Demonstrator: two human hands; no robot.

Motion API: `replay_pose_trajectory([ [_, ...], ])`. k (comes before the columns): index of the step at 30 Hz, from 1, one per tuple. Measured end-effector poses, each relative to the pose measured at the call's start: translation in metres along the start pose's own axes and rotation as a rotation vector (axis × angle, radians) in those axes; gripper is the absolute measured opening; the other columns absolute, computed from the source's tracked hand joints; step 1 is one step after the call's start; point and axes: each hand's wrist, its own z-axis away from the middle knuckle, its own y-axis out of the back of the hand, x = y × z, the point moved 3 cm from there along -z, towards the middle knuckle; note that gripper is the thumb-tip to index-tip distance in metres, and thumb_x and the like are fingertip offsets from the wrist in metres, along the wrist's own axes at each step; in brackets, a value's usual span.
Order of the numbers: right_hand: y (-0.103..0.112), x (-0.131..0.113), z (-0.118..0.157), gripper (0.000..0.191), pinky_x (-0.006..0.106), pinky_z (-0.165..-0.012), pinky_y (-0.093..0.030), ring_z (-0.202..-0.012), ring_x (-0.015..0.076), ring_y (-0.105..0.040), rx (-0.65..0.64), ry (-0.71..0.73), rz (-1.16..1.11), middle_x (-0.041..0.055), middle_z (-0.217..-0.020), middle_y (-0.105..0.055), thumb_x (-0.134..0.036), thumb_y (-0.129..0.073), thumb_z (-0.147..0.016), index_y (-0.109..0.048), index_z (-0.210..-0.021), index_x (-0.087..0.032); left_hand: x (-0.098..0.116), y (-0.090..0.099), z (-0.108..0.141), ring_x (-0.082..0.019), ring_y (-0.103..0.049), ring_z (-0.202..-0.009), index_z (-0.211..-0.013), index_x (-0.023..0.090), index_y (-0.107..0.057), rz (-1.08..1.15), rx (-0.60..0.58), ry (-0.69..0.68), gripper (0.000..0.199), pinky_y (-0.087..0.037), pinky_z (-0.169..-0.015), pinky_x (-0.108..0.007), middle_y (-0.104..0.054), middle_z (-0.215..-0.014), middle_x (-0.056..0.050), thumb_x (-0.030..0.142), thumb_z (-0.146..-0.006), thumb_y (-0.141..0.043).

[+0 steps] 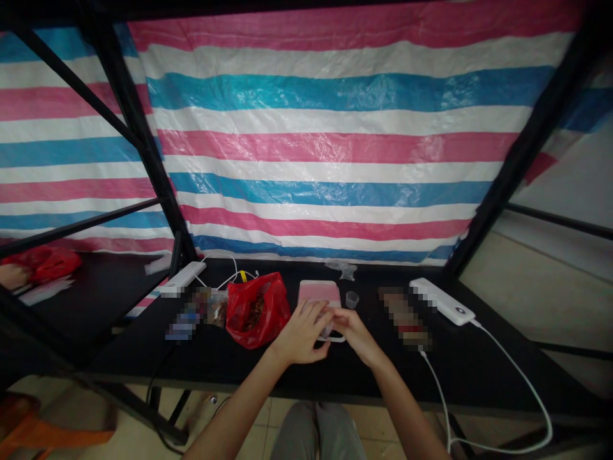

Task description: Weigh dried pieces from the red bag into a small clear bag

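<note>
On the black table, a pink and white flat object (pixel 318 291) lies in front of me, its near part covered by my hands. My left hand (pixel 304 332) is over its lower left, fingers bent and close together. From the right, my right hand (pixel 352 329) meets it, with curled fingers. Between the fingertips is something small and clear, too hidden to name. Just beyond my right hand stands a small clear cup (pixel 352 299). To the left sits an open red plastic bag (pixel 258 311) with small brown pieces inside.
A clear packet (pixel 218 308) and a blurred device (pixel 184 322) lie left of the bag. White power banks (pixel 184 278) (pixel 443 301) sit at both sides, cables trailing. Crumpled clear plastic (pixel 345 269) lies behind. Another person's hand (pixel 13 276) shows far left.
</note>
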Motion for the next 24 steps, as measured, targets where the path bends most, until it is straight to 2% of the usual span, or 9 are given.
replay_pose_trajectory([
  [3, 0.001, -0.006, 0.007, 0.033, 0.043, -0.087, -0.044, -0.095, 0.0247, -0.061, -0.022, -0.061, -0.022, 0.0076, -0.098, -0.067, -0.033, -0.064, -0.069, -0.065, -0.099, -0.019, -0.003, -0.009, 0.000, -0.028, -0.046, -0.108, -0.125, 0.016, -0.041, -0.089, 0.008, -0.009, 0.058, -0.033, -0.091, -0.043, -0.046, -0.125, -0.016, 0.047, -0.077, -0.053],
  [7, 0.001, -0.007, 0.010, 0.034, 0.040, -0.087, -0.044, -0.101, 0.0237, -0.058, -0.039, -0.082, -0.046, 0.0076, -0.106, -0.064, -0.030, -0.063, -0.069, -0.060, -0.102, -0.021, -0.005, -0.014, -0.002, -0.027, -0.049, -0.100, -0.125, 0.019, -0.041, -0.187, -0.039, -0.030, 0.064, -0.035, -0.080, -0.036, -0.048, -0.120, -0.016, 0.056, -0.074, -0.052],
  [9, 0.002, -0.002, 0.008, 0.034, 0.038, -0.083, -0.047, -0.097, 0.0222, -0.060, -0.016, -0.080, -0.066, 0.0071, -0.104, -0.064, -0.032, -0.063, -0.068, -0.055, -0.100, -0.021, -0.006, -0.012, -0.003, -0.027, -0.049, -0.099, -0.123, 0.020, -0.042, -0.215, -0.049, -0.054, 0.066, -0.034, -0.079, -0.035, -0.047, -0.121, -0.016, 0.059, -0.072, -0.053],
  [12, 0.004, 0.007, 0.004, 0.033, 0.034, -0.070, -0.050, -0.082, 0.0205, -0.064, 0.068, -0.029, -0.046, 0.0051, -0.089, -0.065, -0.039, -0.064, -0.067, -0.048, -0.090, -0.022, -0.009, -0.008, -0.003, -0.026, -0.049, -0.098, -0.119, 0.021, -0.046, -0.242, -0.025, -0.057, 0.056, -0.034, -0.078, -0.035, -0.049, -0.119, -0.014, 0.055, -0.075, -0.051],
  [16, 0.004, 0.009, 0.010, 0.029, 0.030, -0.066, -0.048, -0.077, 0.0183, -0.060, 0.450, 0.137, 0.283, 0.0048, -0.087, -0.061, -0.042, -0.062, -0.070, -0.046, -0.084, -0.021, -0.013, -0.002, -0.005, -0.025, -0.050, -0.092, -0.119, 0.016, -0.047, -0.255, 0.020, 0.032, 0.055, -0.036, -0.078, -0.038, -0.054, -0.104, -0.014, 0.055, -0.079, -0.046],
  [17, 0.000, 0.006, 0.014, 0.024, 0.030, -0.068, -0.047, -0.078, 0.0179, -0.059, 0.498, 0.172, 0.360, 0.0051, -0.086, -0.061, -0.041, -0.058, -0.075, -0.049, -0.084, -0.020, -0.013, -0.002, -0.006, -0.025, -0.050, -0.091, -0.119, 0.015, -0.047, -0.258, 0.028, 0.046, 0.055, -0.036, -0.081, -0.039, -0.055, -0.100, -0.013, 0.054, -0.080, -0.044],
  [19, -0.012, -0.002, 0.020, 0.019, 0.031, -0.073, -0.045, -0.079, 0.0178, -0.058, 0.474, 0.233, 0.457, 0.0059, -0.084, -0.062, -0.037, -0.047, -0.084, -0.055, -0.081, -0.019, -0.013, -0.001, -0.009, -0.024, -0.050, -0.089, -0.117, 0.014, -0.048, -0.251, 0.054, 0.050, 0.051, -0.034, -0.088, -0.044, -0.055, -0.091, -0.011, 0.052, -0.083, -0.040],
  [21, -0.021, -0.010, 0.025, 0.026, 0.032, -0.078, -0.043, -0.085, 0.0189, -0.058, 0.400, 0.272, 0.550, 0.0063, -0.087, -0.064, -0.034, -0.040, -0.088, -0.060, -0.079, -0.020, -0.013, -0.001, -0.012, -0.023, -0.050, -0.088, -0.115, 0.013, -0.048, -0.222, 0.064, 0.047, 0.049, -0.033, -0.092, -0.046, -0.055, -0.088, -0.009, 0.049, -0.084, -0.038],
  [24, -0.024, -0.017, 0.028, 0.019, 0.033, -0.079, -0.040, -0.086, 0.0200, -0.058, 0.394, 0.264, 0.717, 0.0043, -0.090, -0.066, -0.034, -0.049, -0.084, -0.063, -0.090, -0.023, -0.016, -0.004, -0.015, -0.023, -0.050, -0.085, -0.115, 0.012, -0.047, -0.176, 0.007, 0.065, 0.050, -0.043, -0.077, -0.038, -0.053, -0.090, -0.010, 0.050, -0.085, -0.035],
])
